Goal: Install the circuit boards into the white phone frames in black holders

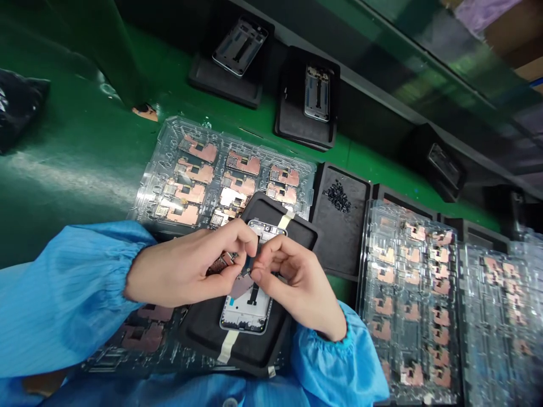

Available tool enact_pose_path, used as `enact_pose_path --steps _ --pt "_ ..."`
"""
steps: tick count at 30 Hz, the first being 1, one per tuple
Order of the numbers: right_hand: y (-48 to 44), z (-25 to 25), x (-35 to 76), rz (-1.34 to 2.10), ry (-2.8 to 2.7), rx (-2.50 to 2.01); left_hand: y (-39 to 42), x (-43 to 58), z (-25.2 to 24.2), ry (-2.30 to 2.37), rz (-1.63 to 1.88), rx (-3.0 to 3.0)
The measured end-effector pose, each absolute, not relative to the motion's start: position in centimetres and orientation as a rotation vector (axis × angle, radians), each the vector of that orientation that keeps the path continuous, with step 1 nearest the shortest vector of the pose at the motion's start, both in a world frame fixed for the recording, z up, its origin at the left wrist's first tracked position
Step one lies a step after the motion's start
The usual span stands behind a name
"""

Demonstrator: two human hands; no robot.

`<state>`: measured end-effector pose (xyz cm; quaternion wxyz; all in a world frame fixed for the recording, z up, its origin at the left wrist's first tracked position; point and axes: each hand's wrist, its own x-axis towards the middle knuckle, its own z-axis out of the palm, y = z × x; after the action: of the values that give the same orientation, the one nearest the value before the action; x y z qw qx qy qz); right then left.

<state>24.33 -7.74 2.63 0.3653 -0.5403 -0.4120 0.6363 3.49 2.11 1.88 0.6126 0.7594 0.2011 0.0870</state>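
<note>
Head view: left of a clear tray of copper-shielded circuit boards (224, 181), the left hand (182, 265) and right hand (301, 288) grip a small dark part (248, 265) between clenched fingertips, directly above a phone frame (246, 316), which lies on a black foam pad (297, 237) that seemingly keeps it steady.

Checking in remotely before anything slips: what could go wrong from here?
The small dark part pinched between the left hand and right hand could drop onto the phone frame below. The black mat rests on the clear tray of circuit boards, so pressing down might strain them.
</note>
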Motion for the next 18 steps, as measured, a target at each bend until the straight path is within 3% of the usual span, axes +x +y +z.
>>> enact_pose_path --steps 4,8,12,15,18 --pt "-7.8 2.3 24.2 1.431 -1.122 -1.452 2.1 3.6 1.8 0.527 0.252 1.681" --pt "-7.4 1.9 25.0 1.247 -0.948 -1.208 2.6 6.1 3.1 0.626 0.433 1.220" --pt "-7.2 1.4 24.7 1.013 -0.858 -1.109 2.5 9.0 4.7 0.588 0.345 1.136" --pt "-7.3 1.4 24.7 0.874 -0.664 -1.069 1.6 9.1 4.2 0.605 0.374 1.453" --pt "-7.1 1.6 25.6 0.972 -0.433 -1.070 0.4 7.6 2.2 0.643 0.509 2.226"
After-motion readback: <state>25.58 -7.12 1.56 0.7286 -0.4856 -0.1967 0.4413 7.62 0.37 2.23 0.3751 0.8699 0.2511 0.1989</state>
